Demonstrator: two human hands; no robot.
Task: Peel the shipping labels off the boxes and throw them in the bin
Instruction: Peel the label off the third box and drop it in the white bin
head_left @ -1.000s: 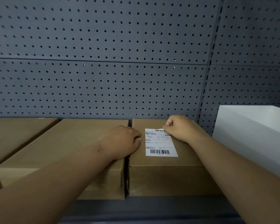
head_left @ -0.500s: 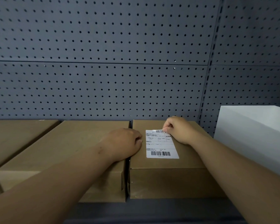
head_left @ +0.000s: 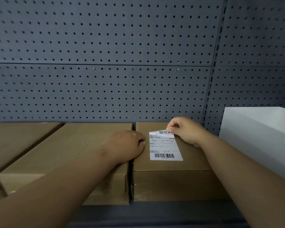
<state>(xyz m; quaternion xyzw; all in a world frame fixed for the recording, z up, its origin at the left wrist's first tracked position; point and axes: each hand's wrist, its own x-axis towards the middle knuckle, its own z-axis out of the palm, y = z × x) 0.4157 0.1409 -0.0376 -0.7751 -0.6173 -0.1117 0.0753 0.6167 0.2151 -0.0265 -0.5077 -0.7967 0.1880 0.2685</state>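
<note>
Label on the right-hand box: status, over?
Right hand pinches far right corner of the label, lifted; rest flat on the box. Left hand, fingers curled, rests at the box's left edge. Nothing in the way; bin not in view.

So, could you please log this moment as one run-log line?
stage: peel begun | right hand pinches raised far corner of white barcoded shipping label | left hand rests at left edge of brown cardboard box
</note>
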